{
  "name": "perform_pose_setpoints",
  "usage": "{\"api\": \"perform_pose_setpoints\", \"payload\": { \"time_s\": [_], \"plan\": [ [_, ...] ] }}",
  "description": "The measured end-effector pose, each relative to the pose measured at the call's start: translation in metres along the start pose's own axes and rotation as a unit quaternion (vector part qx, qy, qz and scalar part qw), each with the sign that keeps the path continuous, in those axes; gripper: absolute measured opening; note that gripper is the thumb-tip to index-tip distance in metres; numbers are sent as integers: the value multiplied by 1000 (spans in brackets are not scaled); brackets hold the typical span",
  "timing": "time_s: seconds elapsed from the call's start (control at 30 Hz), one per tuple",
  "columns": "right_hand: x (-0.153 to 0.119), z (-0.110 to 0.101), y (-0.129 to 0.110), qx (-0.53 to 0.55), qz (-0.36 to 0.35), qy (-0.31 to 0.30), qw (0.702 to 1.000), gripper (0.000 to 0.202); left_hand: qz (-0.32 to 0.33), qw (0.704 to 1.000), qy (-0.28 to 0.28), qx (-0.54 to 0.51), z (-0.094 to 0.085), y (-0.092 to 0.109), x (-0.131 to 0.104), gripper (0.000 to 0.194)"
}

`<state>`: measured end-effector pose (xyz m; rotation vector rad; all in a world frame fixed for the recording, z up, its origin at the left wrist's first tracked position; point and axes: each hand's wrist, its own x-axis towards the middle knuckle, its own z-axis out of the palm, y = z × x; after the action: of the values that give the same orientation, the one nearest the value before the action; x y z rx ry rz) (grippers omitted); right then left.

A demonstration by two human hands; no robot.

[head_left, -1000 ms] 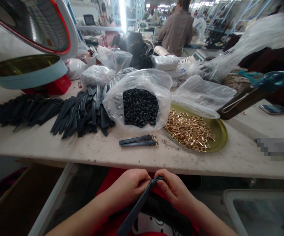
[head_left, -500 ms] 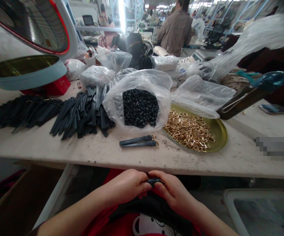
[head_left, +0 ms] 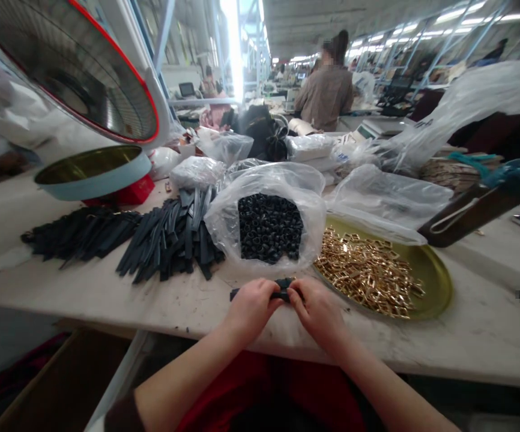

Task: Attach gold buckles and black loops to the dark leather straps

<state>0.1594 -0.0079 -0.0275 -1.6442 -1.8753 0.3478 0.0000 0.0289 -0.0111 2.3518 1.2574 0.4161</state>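
Note:
My left hand (head_left: pixel 251 307) and my right hand (head_left: pixel 317 307) are close together over the table's front part. Both are closed, thumbs and fingers pinching a short black strap (head_left: pixel 281 294) between them. My hands cover most of it, including any buckle. Just behind lie finished-looking black straps (head_left: pixel 233 294), partly hidden by my left hand. Beyond my hands stands an open clear plastic bag (head_left: pixel 221 225) full of small black loops (head_left: pixel 271 228). To the right, a gold-coloured round tray (head_left: pixel 438 282) holds a heap of gold metal buckles (head_left: pixel 368 270).
Two piles of black straps, a fanned one (head_left: pixel 170 240) and a flatter one (head_left: pixel 82 234), lie left. Behind them are a scale with a blue-rimmed pan (head_left: pixel 102 180) and a large fan (head_left: pixel 84 72). A dark handle-like object (head_left: pixel 456 219) leans over the tray. A person (head_left: pixel 327 90) stands farther back.
Both hands have moved forward from above my lap to over the table, still gripping the strap, and now cover part of the straps lying there. The camera view has tilted upward.

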Motion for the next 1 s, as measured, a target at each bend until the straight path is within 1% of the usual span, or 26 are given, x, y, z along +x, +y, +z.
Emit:
{"api": "perform_pose_setpoints", "payload": {
  "time_s": [0.07, 0.13, 0.17, 0.23, 0.3, 0.33, 0.4, 0.43, 0.47, 0.5, 0.57, 0.63, 0.67, 0.7, 0.77, 0.83, 0.87, 0.9, 0.97, 1.0],
  "plan": [
    [12, 9, 9, -64, -49, 37, 996, 25, -4, 999, 36, 19, 1, -7, 5, 14],
    [13, 21, 19, -104, -89, 47, 989, 28, -29, 997, 64, 33, -7, -21, 9, 14],
    [12, 26, 23, -119, -105, 48, 986, 31, -50, 995, 84, 37, -16, -32, 11, 15],
    [7, 33, 30, -138, -122, 47, 982, 36, -113, 983, 135, 43, -39, -58, 16, 18],
    [3, 36, 32, -143, -126, 51, 980, 40, -190, 963, 189, 38, -61, -86, 23, 21],
    [2, 35, 32, -142, -126, 55, 980, 41, -222, 953, 203, 27, -69, -98, 26, 25],
    [2, 31, 28, -131, -129, 62, 981, 41, -268, 938, 217, -12, -78, -112, 30, 36],
    [2, 27, 24, -120, -132, 66, 982, 40, -281, 934, 217, -39, -78, -112, 29, 38],
    [1, 23, 20, -105, -133, 70, 983, 37, -287, 931, 214, -73, -75, -108, 25, 37],
    [0, 19, 16, -85, -131, 72, 985, 35, -288, 928, 209, -108, -70, -100, 19, 36],
    [-1, 11, 6, -24, -101, 63, 993, 30, -275, 924, 186, -187, -56, -74, -2, 36],
    [0, 5, -3, 71, -32, 24, 997, 32, -251, 919, 160, -259, -40, -42, -29, 35],
    [2, 4, -6, 130, 10, -2, 991, 35, -230, 906, 135, -328, -31, -27, -43, 32],
    [4, 3, -9, 195, 51, -27, 979, 39, -211, 900, 95, -369, -23, -13, -56, 28],
    [9, 4, -13, 315, 115, -66, 940, 43, -185, 895, -29, -404, -10, 9, -74, 20],
    [12, 6, -16, 396, 150, -91, 901, 43, -175, 886, -120, -413, -2, 22, -80, 15],
    [13, 7, -18, 418, 160, -106, 888, 41, -181, 873, -144, -430, 1, 26, -78, 17],
    [14, 8, -19, 431, 167, -124, 878, 41, -196, 852, -153, -460, 2, 28, -74, 20],
    [18, 9, -20, 436, 165, -169, 868, 39, -236, 794, -142, -542, 2, 31, -61, 24],
    [21, 8, -18, 426, 157, -183, 872, 39, -255, 764, -123, -580, 0, 31, -54, 24]
  ]
}}
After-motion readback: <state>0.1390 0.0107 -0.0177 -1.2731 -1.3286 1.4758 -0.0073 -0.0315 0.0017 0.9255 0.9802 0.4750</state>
